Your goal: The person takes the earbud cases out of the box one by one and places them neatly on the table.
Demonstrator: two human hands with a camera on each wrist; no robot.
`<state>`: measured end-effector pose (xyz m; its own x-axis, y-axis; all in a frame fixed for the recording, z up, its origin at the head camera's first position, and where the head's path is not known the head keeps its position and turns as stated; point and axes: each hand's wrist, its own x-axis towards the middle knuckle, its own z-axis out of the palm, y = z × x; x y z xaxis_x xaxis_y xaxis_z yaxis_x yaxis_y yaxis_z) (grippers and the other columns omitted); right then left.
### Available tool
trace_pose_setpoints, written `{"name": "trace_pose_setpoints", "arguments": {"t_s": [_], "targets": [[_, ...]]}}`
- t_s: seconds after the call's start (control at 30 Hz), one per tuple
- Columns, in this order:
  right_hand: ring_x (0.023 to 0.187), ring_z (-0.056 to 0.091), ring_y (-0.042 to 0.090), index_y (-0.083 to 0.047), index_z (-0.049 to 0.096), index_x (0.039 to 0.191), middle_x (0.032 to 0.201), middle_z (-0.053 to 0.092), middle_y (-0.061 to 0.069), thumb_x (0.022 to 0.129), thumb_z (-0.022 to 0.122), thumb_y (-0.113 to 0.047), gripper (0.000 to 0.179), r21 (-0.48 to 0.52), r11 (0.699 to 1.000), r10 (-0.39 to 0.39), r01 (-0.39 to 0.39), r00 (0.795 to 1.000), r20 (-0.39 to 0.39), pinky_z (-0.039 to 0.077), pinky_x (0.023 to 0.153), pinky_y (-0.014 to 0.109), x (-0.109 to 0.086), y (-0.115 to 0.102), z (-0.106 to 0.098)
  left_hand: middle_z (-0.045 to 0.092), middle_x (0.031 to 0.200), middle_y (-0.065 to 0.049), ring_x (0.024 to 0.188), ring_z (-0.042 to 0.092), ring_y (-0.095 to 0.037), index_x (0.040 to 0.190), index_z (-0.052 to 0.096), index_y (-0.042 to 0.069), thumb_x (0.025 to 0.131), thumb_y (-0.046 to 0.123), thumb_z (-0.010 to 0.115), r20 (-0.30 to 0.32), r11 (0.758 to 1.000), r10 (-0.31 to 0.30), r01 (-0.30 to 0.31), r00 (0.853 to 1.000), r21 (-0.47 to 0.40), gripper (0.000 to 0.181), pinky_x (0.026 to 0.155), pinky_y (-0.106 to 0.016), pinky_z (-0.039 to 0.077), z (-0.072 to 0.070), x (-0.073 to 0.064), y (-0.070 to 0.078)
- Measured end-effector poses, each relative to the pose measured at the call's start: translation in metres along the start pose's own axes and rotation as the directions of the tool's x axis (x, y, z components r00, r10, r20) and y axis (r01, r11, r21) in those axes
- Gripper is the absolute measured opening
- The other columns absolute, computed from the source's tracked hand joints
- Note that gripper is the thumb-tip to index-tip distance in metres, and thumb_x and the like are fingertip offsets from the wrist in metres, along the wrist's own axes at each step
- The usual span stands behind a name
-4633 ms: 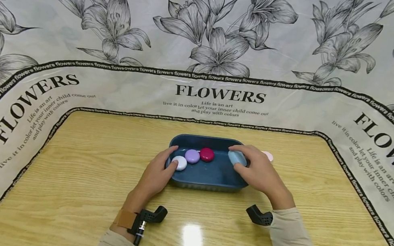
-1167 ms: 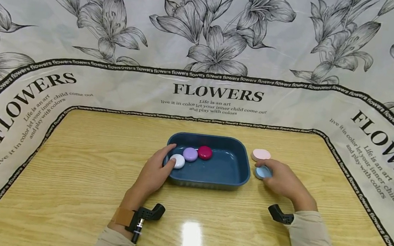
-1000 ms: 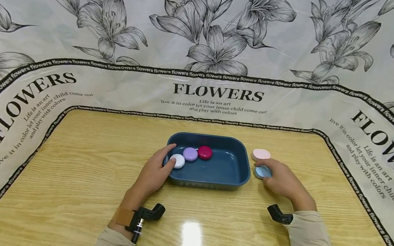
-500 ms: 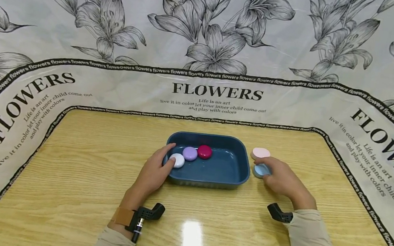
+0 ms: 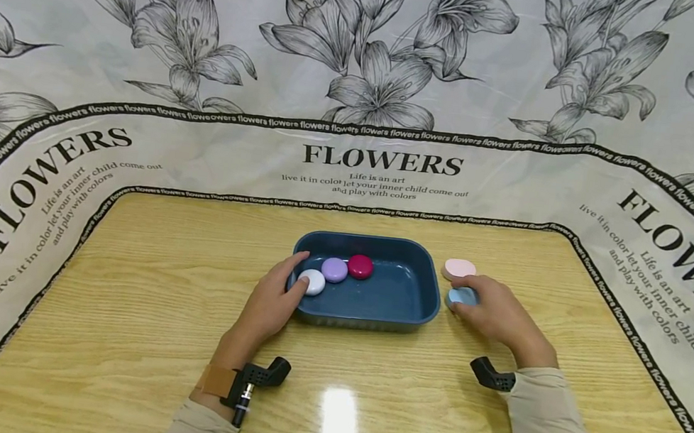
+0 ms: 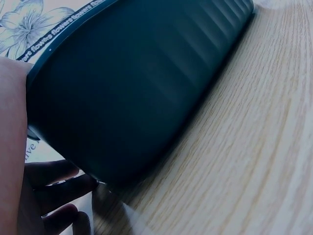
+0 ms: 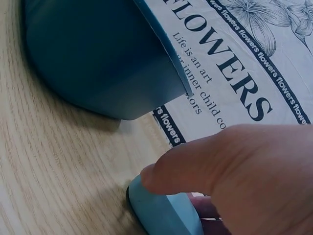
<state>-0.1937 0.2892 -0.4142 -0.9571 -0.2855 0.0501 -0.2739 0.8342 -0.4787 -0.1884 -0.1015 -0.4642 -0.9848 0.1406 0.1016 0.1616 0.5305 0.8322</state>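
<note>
In the head view a dark blue rectangular tray (image 5: 373,323) stands mid-table. My left hand (image 5: 269,300) grips its left end, thumb over the rim and fingers outside; the left wrist view shows those fingertips (image 6: 66,191) against the outer wall. Inside the tray lie a white disc (image 5: 314,283), a lavender disc (image 5: 334,270) and a red disc (image 5: 360,267), all round and glossy. Right of the tray, my right hand (image 5: 493,312) pinches a light blue rounded oval piece (image 5: 462,297) between thumb and fingers, low at the tabletop. Its far side is hidden by the hand.
A pale pink oval piece (image 5: 459,269) lies just behind the light blue one, beside the tray. Behind the wooden table (image 5: 137,307) hangs a cloth (image 5: 385,167) printed with flowers and lettering. Black wrist cameras (image 5: 492,376) project from both forearms.
The right hand has carried the light blue piece from over the tray's right end to the table at its right. Lately its thumb has shifted slightly. The left hand stays on the tray.
</note>
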Motion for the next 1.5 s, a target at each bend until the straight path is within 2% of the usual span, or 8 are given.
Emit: {"name": "trace_pose_setpoints", "arguments": {"t_s": [0.37, 0.53, 0.67, 0.87, 1.0, 1.13, 1.37, 1.5], "targets": [[0.1, 0.061, 0.035, 0.004, 0.067, 0.119, 0.115, 0.066, 0.023, 0.089, 0.072, -0.013, 0.035, -0.021, 1.0, 0.009, -0.008, 1.0, 0.009, 0.049, 0.086, 0.052, 0.001, 0.0, -0.001, 0.041, 0.155, -0.001, 0.145, 0.034, -0.021, 0.152, 0.043, 0.027, 0.103, 0.037, 0.049, -0.004, 1.0, -0.001, 0.001, 1.0, 0.005, 0.05, 0.118, -0.045, 0.029, 0.001, 0.0, -0.001], [0.116, 0.057, 0.043, 0.002, 0.065, 0.127, 0.125, 0.063, 0.026, 0.093, 0.067, -0.016, 0.038, -0.014, 0.999, 0.043, -0.042, 0.999, 0.009, 0.045, 0.097, 0.058, 0.0, -0.002, -0.005, 0.041, 0.155, -0.001, 0.144, 0.034, -0.021, 0.152, 0.043, 0.028, 0.103, 0.038, 0.049, -0.005, 1.0, -0.001, 0.001, 1.0, 0.004, 0.05, 0.118, -0.046, 0.029, 0.001, 0.0, -0.001], [0.126, 0.05, 0.047, 0.001, 0.065, 0.126, 0.13, 0.06, 0.026, 0.097, 0.062, -0.014, 0.034, -0.013, 0.999, 0.049, -0.049, 0.999, -0.005, 0.039, 0.103, 0.061, -0.001, -0.007, -0.009, 0.041, 0.155, -0.001, 0.144, 0.035, -0.021, 0.152, 0.043, 0.028, 0.103, 0.037, 0.049, -0.009, 1.0, 0.0, 0.0, 1.0, 0.007, 0.05, 0.117, -0.046, 0.029, 0.001, 0.0, -0.003], [0.118, 0.056, 0.045, 0.0, 0.067, 0.124, 0.127, 0.062, 0.024, 0.099, 0.059, -0.016, 0.03, -0.005, 1.0, 0.007, -0.008, 0.998, -0.055, 0.046, 0.094, 0.06, 0.002, -0.015, -0.014, 0.041, 0.155, 0.0, 0.144, 0.035, -0.021, 0.152, 0.043, 0.029, 0.103, 0.038, 0.049, -0.012, 1.0, -0.003, 0.003, 1.0, 0.007, 0.05, 0.117, -0.045, 0.029, 0.002, -0.001, -0.003], [0.115, 0.059, 0.042, -0.001, 0.068, 0.123, 0.126, 0.064, 0.02, 0.102, 0.058, -0.025, 0.033, 0.015, 1.0, -0.001, 0.002, 0.996, -0.092, 0.05, 0.091, 0.057, 0.007, -0.023, -0.017, 0.042, 0.154, 0.0, 0.144, 0.035, -0.021, 0.152, 0.044, 0.029, 0.103, 0.038, 0.05, -0.014, 1.0, -0.004, 0.004, 1.0, 0.0, 0.05, 0.117, -0.046, 0.029, 0.001, 0.0, -0.002], [0.108, 0.063, 0.04, -0.004, 0.067, 0.125, 0.125, 0.065, 0.017, 0.103, 0.056, -0.031, 0.037, 0.024, 1.0, 0.002, 0.0, 0.996, -0.088, 0.051, 0.089, 0.056, 0.014, -0.033, -0.021, 0.042, 0.154, -0.001, 0.144, 0.035, -0.021, 0.152, 0.044, 0.029, 0.103, 0.038, 0.05, -0.018, 1.0, -0.003, 0.003, 1.0, -0.007, 0.05, 0.117, -0.046, 0.03, 0.001, 0.0, 0.0], [0.105, 0.065, 0.034, -0.002, 0.065, 0.127, 0.125, 0.065, 0.017, 0.103, 0.056, -0.018, 0.031, 0.023, 0.998, -0.056, 0.058, 0.996, -0.071, 0.053, 0.087, 0.052, 0.029, -0.05, -0.024, 0.042, 0.154, 0.0, 0.144, 0.035, -0.02, 0.152, 0.044, 0.029, 0.103, 0.038, 0.05, -0.013, 1.0, -0.001, 0.001, 1.0, -0.008, 0.05, 0.117, -0.046, 0.029, 0.001, 0.0, -0.001], [0.106, 0.065, 0.033, -0.002, 0.065, 0.128, 0.125, 0.065, 0.016, 0.103, 0.056, -0.02, 0.032, 0.026, 0.997, -0.068, 0.069, 0.997, -0.04, 0.053, 0.087, 0.052, 0.038, -0.062, -0.026, 0.042, 0.154, -0.001, 0.144, 0.035, -0.021, 0.152, 0.044, 0.029, 0.103, 0.038, 0.05, -0.011, 1.0, -0.004, 0.004, 1.0, -0.011, 0.05, 0.117, -0.046, 0.029, 0.001, 0.0, -0.002]]}}
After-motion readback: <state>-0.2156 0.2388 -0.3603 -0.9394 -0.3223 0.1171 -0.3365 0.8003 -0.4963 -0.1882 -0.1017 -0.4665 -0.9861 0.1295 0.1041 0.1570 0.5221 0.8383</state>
